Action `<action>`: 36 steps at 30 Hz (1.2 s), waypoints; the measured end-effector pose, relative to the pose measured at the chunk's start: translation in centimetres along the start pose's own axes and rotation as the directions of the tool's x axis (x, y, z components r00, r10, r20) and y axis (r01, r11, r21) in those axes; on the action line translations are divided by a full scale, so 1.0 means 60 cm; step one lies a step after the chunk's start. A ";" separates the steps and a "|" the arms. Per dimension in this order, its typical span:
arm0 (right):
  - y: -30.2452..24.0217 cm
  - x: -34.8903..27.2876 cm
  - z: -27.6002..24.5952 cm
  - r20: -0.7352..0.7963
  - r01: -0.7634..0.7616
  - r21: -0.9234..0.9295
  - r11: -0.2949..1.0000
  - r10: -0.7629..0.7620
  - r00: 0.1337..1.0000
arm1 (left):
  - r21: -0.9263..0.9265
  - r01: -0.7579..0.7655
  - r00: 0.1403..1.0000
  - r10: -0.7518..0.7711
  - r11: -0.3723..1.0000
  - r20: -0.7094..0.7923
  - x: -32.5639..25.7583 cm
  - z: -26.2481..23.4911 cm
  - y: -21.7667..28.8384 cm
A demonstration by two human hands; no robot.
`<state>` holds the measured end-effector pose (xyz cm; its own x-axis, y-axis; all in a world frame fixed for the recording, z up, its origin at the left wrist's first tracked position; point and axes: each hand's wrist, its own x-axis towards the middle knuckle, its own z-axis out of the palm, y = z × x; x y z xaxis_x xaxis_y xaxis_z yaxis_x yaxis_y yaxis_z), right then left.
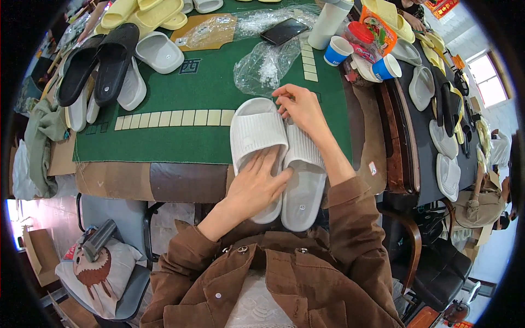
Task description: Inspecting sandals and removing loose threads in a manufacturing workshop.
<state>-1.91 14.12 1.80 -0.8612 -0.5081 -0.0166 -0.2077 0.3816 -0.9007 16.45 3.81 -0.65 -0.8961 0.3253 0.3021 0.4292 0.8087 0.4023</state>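
Two light grey slippers with ribbed straps lie side by side at the table's near edge, heels toward me. My left hand (257, 183) reaches into the left slipper (257, 134), its fingers going under the strap and its thumb at the inner side, by the right slipper (303, 191). At the toe of the right slipper, my right hand (301, 109) has its fingers bent and apart, with nothing visible between them. It hides part of that toe. A crumpled clear plastic bag (257, 71) lies just beyond the slippers.
On the green mat (164, 145) are a row of pale tiles (175, 118), a phone (284, 31) and a white bottle (328, 24). Black slippers (114, 63) and yellow ones (145, 16) are piled at left. Paper cups (338, 51) stand right; a chair (112, 208) is lower left.
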 end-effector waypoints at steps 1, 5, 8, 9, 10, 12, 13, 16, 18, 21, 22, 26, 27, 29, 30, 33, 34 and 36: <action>0.000 0.000 0.002 -0.003 -0.031 0.046 0.998 0.031 1.000 | -0.002 0.002 1.000 -0.002 1.000 0.002 0.000 0.002 0.001; -0.004 0.014 0.009 0.008 -0.107 -0.059 0.993 0.108 0.994 | -0.002 -0.010 1.000 0.010 1.000 -0.018 0.004 0.001 0.001; -0.002 0.008 0.019 -0.048 0.003 -0.223 0.975 -0.014 0.999 | 0.005 -0.007 1.000 0.007 1.000 -0.020 0.002 0.002 -0.001; 0.008 0.008 0.021 -0.038 0.076 -0.152 0.985 -0.083 0.996 | 0.004 -0.004 1.000 0.004 1.000 -0.021 0.003 0.003 0.000; 0.016 0.008 0.021 -0.034 0.149 -0.079 0.986 -0.152 0.988 | 0.005 -0.008 1.000 0.008 1.000 -0.019 0.003 0.003 0.001; 0.016 0.005 0.018 -0.044 0.087 0.046 0.995 -0.085 0.995 | 0.014 0.018 1.000 -0.018 1.000 -0.007 0.000 0.002 0.003; 0.016 0.003 0.016 -0.046 0.025 0.168 0.985 -0.017 0.999 | 0.017 0.019 1.000 -0.019 1.000 -0.006 -0.001 0.000 0.008; 0.025 0.004 0.008 -0.118 0.055 0.325 0.944 -0.017 0.993 | 0.152 -0.005 0.993 0.024 0.988 -0.119 -0.001 -0.018 0.033; 0.026 0.006 0.009 -0.126 0.065 0.358 0.932 -0.020 0.992 | 0.048 0.068 0.981 -0.058 0.997 -0.187 -0.015 -0.037 0.043; 0.022 0.007 0.013 -0.174 0.127 0.418 0.899 -0.058 0.983 | 0.090 0.045 0.903 -0.002 0.995 -0.430 0.017 -0.073 0.005; 0.020 0.006 0.013 -0.218 0.182 0.448 0.875 -0.091 0.972 | 0.088 0.050 0.902 -0.007 0.995 -0.432 0.041 -0.086 -0.004; 0.017 0.002 0.015 -0.316 0.259 0.473 0.842 -0.112 0.942 | -0.298 0.268 0.902 -0.347 0.916 -0.256 0.139 -0.097 -0.060; 0.017 0.002 0.018 -0.307 0.261 0.475 0.840 -0.119 0.944 | -0.232 0.322 0.915 -0.365 0.918 -0.173 0.154 -0.086 -0.073; 0.019 0.002 0.019 -0.373 0.304 0.415 0.858 -0.145 0.916 | -0.309 0.318 0.914 -0.376 0.896 -0.150 0.183 -0.050 -0.094; 0.018 -0.001 0.021 -0.389 0.283 0.435 0.855 -0.105 0.915 | -0.384 0.309 0.917 -0.379 0.870 -0.120 0.191 -0.043 -0.096; 0.019 -0.001 0.012 -0.408 0.301 0.408 0.862 -0.123 0.905 | -0.644 0.248 0.896 -0.424 0.724 -0.131 0.197 -0.028 -0.095; 0.022 -0.001 0.012 -0.392 0.298 0.425 0.855 -0.122 0.912 | -0.668 0.247 0.887 -0.442 0.702 -0.136 0.197 -0.021 -0.098; 0.025 0.002 0.012 -0.387 0.309 0.385 0.870 -0.152 0.910 | -0.691 0.222 0.877 -0.451 0.688 -0.166 0.192 -0.014 -0.098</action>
<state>-1.98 14.07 0.15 -0.9312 -0.2214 0.2895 -0.2680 -0.1220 -0.9556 3.68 2.38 1.17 -0.9605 -0.1606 0.2274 0.1744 0.2898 0.9411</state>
